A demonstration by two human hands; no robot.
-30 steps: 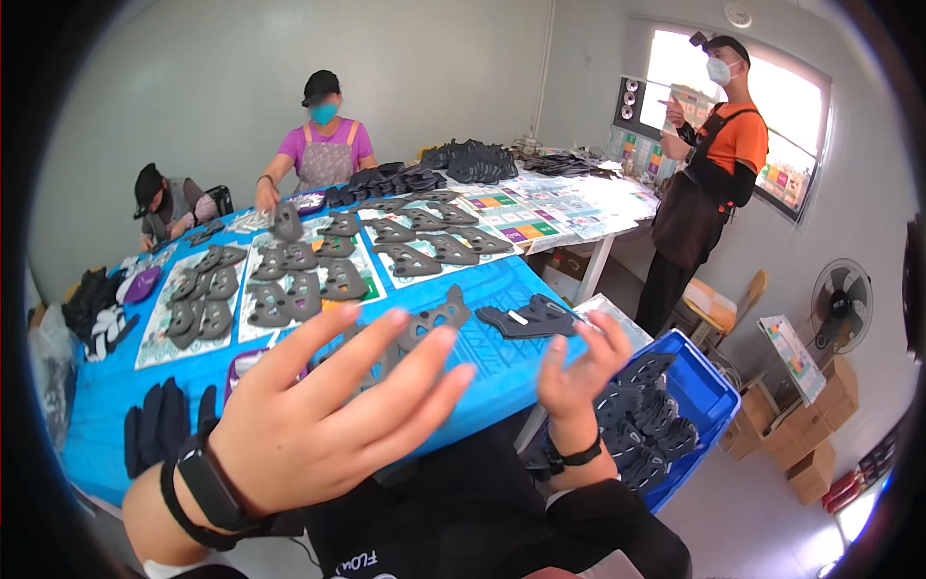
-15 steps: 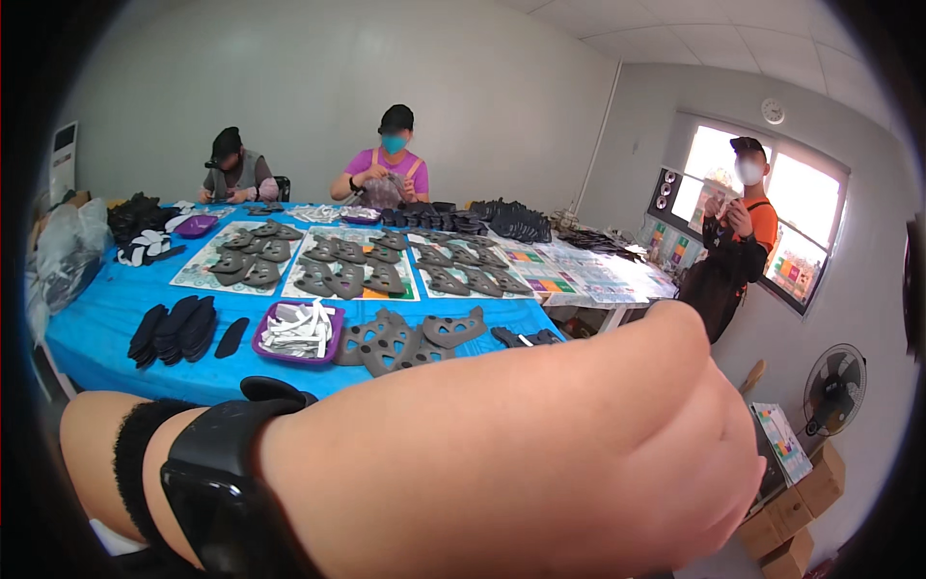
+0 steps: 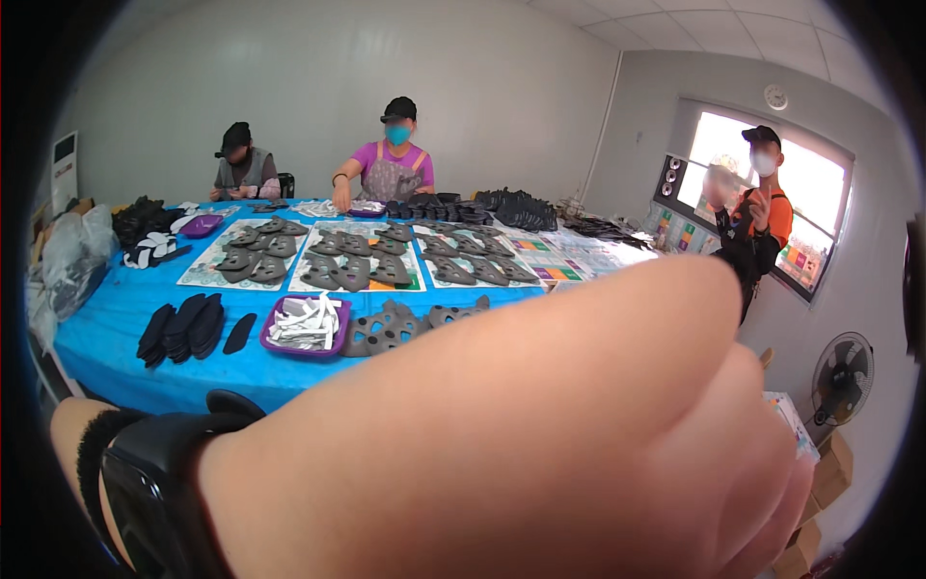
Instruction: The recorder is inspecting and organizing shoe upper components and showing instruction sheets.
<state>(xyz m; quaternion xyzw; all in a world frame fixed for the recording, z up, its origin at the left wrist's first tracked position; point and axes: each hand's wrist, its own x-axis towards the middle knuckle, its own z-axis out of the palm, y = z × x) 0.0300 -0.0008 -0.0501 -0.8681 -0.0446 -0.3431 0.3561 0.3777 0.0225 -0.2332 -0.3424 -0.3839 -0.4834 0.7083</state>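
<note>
My left hand (image 3: 666,405) fills the lower right, very close to the camera, with its forearm crossing from the lower left. A black watch (image 3: 149,492) and a fuzzy black band (image 3: 95,454) circle that arm. The visible fingers curl downward in a closed shape; their tips, and anything in them, are hidden. My right hand is out of view. Beyond the arm, a purple basket (image 3: 344,333) of white strips (image 3: 307,321) sits beside grey cut-out pads (image 3: 388,331), partly covered by my hand. Dark oval pads (image 3: 193,328) lie in stacks to the left.
A blue-covered table (image 3: 125,333) carries printed sheets with rows of grey pads (image 3: 352,256). Two co-workers (image 3: 395,169) (image 3: 243,174) sit behind it; another person (image 3: 772,207) stands by the window. A fan (image 3: 842,378) and cardboard boxes (image 3: 830,473) are at right.
My left hand and forearm look larger and cover more of the grey pads. The co-worker in purple has lowered a hand to the far tray. The standing person's hands have moved apart.
</note>
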